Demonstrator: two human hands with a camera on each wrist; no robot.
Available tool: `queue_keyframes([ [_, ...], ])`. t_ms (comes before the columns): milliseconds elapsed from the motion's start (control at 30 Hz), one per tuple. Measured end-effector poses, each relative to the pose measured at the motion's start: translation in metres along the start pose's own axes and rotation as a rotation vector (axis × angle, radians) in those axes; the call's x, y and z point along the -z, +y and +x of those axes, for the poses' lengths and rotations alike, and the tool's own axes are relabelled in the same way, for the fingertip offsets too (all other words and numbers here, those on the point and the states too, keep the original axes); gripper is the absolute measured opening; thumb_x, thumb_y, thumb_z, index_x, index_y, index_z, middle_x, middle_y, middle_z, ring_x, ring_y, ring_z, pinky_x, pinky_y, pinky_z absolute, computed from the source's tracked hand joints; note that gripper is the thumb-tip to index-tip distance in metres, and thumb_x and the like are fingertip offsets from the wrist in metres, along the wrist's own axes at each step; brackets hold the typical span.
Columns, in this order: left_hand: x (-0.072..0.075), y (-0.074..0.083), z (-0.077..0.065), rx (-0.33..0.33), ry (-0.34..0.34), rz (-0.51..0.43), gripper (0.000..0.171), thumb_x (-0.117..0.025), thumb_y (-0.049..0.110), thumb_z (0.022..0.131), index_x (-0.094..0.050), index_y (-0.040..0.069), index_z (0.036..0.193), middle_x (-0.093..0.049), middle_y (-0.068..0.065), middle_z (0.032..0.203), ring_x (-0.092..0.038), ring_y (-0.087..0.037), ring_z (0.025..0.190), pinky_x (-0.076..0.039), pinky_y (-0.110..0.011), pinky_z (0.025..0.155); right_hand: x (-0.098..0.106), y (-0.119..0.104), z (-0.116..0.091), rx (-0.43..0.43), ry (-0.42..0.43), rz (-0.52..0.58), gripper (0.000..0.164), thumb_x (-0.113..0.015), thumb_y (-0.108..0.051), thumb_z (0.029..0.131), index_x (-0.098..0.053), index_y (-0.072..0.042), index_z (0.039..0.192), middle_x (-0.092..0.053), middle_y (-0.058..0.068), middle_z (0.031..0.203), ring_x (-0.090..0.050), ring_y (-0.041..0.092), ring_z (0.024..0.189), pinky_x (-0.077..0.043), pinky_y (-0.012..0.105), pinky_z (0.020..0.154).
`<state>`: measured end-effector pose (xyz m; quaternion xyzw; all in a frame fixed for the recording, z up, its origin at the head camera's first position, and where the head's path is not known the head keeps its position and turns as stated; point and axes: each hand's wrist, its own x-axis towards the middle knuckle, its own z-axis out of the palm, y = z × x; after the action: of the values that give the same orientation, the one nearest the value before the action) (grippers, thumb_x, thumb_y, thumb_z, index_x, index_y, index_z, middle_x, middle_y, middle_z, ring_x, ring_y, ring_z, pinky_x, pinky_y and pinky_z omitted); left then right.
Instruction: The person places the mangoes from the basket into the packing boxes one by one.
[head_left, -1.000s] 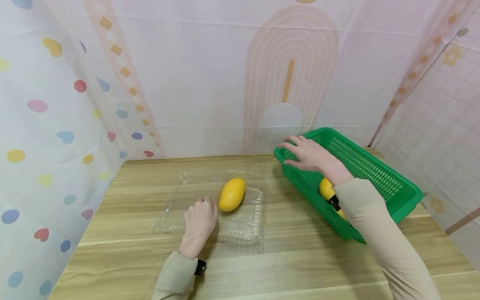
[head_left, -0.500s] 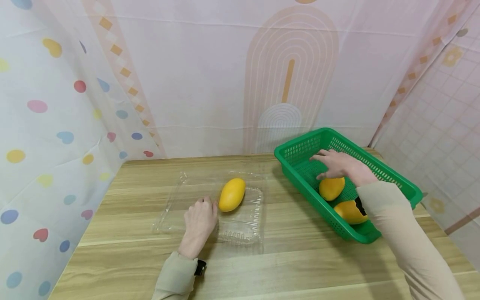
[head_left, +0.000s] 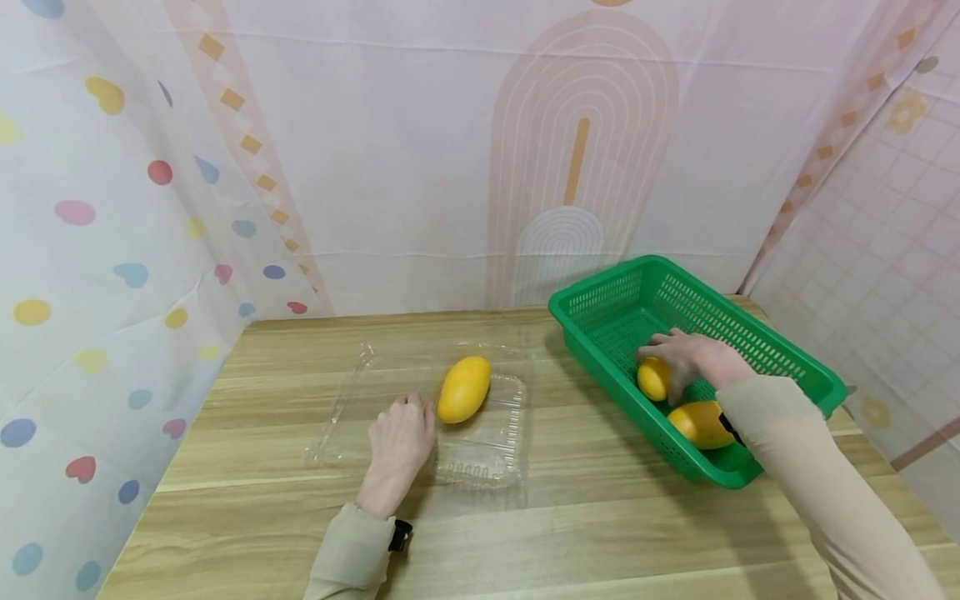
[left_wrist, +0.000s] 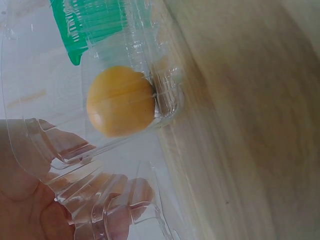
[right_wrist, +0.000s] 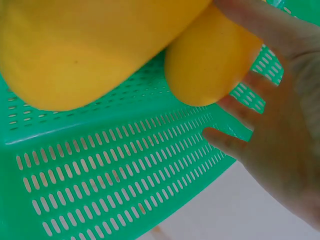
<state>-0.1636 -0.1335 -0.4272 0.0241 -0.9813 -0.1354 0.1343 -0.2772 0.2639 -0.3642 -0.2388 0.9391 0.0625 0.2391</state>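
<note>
My left hand [head_left: 401, 442] holds the middle fold of an opened clear plastic clamshell box [head_left: 480, 454], its fingers showing through the plastic in the left wrist view. One yellow mango [head_left: 464, 390] lies in the right half of that box, just beyond the fingertips. Over on the right, my right hand [head_left: 697, 360] reaches down into a green basket [head_left: 600, 354] and grips a mango [right_wrist: 210, 60] between thumb and fingers. Another mango [head_left: 703, 423] lies in the basket below the right wrist, large at the top left of the right wrist view.
Under everything is a wood-grain table [head_left: 585, 533]. Patterned cloth [head_left: 390, 167] hangs behind it and along both sides. The basket's slotted walls stand up around the right hand, and its far corner is close to the back cloth.
My right hand has moved from above the basket's left rim, rightward and down into it, and has closed around a mango. The left hand and the box have stayed put.
</note>
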Motion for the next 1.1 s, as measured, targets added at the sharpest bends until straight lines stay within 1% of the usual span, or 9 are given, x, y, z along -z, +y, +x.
queue_keyframes([
  [100,0.000,0.000,0.000,-0.002,0.000,0.003,0.026,-0.057,0.020,0.092,-0.061,-0.005,0.086,-0.062,-0.018,0.073,-0.059,-0.036,0.056,-0.043,-0.040,0.042,-0.005,-0.001,0.002,0.024,0.029,-0.041,0.073,-0.083,-0.019,0.068,-0.050,-0.017,0.133,-0.045,0.017,0.131,-0.042,0.037,0.112,-0.048,0.049,0.079],
  [200,0.000,0.000,0.000,-0.001,-0.004,0.004,0.026,-0.056,0.020,0.092,-0.061,-0.005,0.086,-0.062,-0.017,0.073,-0.059,-0.036,0.056,-0.043,-0.040,0.042,-0.010,-0.001,0.004,0.049,0.052,-0.076,0.070,-0.083,-0.017,0.068,-0.051,-0.015,0.131,-0.049,0.015,0.126,-0.044,0.035,0.109,-0.045,0.056,0.089],
  [333,0.001,0.000,0.000,0.004,-0.017,0.003,0.026,-0.055,0.020,0.093,-0.061,-0.005,0.087,-0.062,-0.018,0.074,-0.059,-0.037,0.057,-0.043,-0.041,0.043,-0.015,-0.002,0.006,0.044,0.055,-0.072,0.071,-0.080,-0.010,0.070,-0.049,-0.011,0.134,-0.047,0.021,0.134,-0.041,0.043,0.121,-0.031,0.068,0.101],
  [467,0.001,0.000,0.000,0.007,-0.025,-0.001,0.026,-0.055,0.020,0.093,-0.060,-0.004,0.086,-0.061,-0.017,0.073,-0.058,-0.035,0.056,-0.042,-0.040,0.042,-0.017,-0.002,0.007,0.012,0.037,-0.031,0.076,-0.076,-0.003,0.071,-0.044,-0.009,0.139,-0.037,0.025,0.145,-0.030,0.049,0.134,-0.023,0.070,0.106],
  [533,0.001,0.000,0.000,0.002,-0.022,-0.002,0.026,-0.055,0.020,0.094,-0.060,-0.004,0.085,-0.060,-0.016,0.071,-0.057,-0.034,0.054,-0.041,-0.039,0.042,-0.017,-0.002,0.008,-0.002,0.031,-0.002,0.076,-0.074,0.001,0.072,-0.042,-0.008,0.141,-0.033,0.027,0.148,-0.026,0.050,0.136,-0.024,0.070,0.106],
  [600,0.001,0.000,0.000,-0.003,-0.018,0.001,0.026,-0.055,0.020,0.094,-0.060,-0.004,0.084,-0.060,-0.016,0.070,-0.057,-0.033,0.053,-0.041,-0.038,0.041,-0.017,-0.001,0.008,-0.010,0.029,0.028,0.076,-0.071,0.005,0.073,-0.040,-0.007,0.142,-0.031,0.027,0.149,-0.025,0.051,0.136,-0.027,0.068,0.104],
  [733,0.001,0.001,0.000,-0.010,-0.006,0.004,0.027,-0.055,0.020,0.093,-0.060,-0.004,0.084,-0.060,-0.016,0.070,-0.056,-0.032,0.053,-0.041,-0.037,0.041,-0.018,0.002,0.010,-0.023,0.046,0.085,0.075,-0.067,0.008,0.074,-0.040,-0.009,0.142,-0.031,0.027,0.148,-0.028,0.051,0.134,-0.037,0.064,0.097],
  [900,0.001,0.001,0.000,-0.011,0.006,0.007,0.027,-0.056,0.020,0.093,-0.061,-0.005,0.084,-0.061,-0.017,0.071,-0.057,-0.034,0.053,-0.042,-0.038,0.041,-0.020,0.007,0.013,-0.002,0.081,0.106,0.073,-0.072,0.003,0.073,-0.042,-0.009,0.139,-0.036,0.027,0.144,-0.036,0.049,0.126,-0.045,0.057,0.087],
  [1100,0.000,0.002,-0.001,-0.005,0.005,0.010,0.028,-0.056,0.021,0.093,-0.061,-0.005,0.085,-0.063,-0.018,0.073,-0.058,-0.034,0.054,-0.043,-0.038,0.042,-0.016,0.012,0.017,0.042,0.156,0.098,0.069,-0.077,-0.006,0.071,-0.047,-0.008,0.133,-0.044,0.026,0.134,-0.045,0.044,0.111,-0.047,0.053,0.080],
])
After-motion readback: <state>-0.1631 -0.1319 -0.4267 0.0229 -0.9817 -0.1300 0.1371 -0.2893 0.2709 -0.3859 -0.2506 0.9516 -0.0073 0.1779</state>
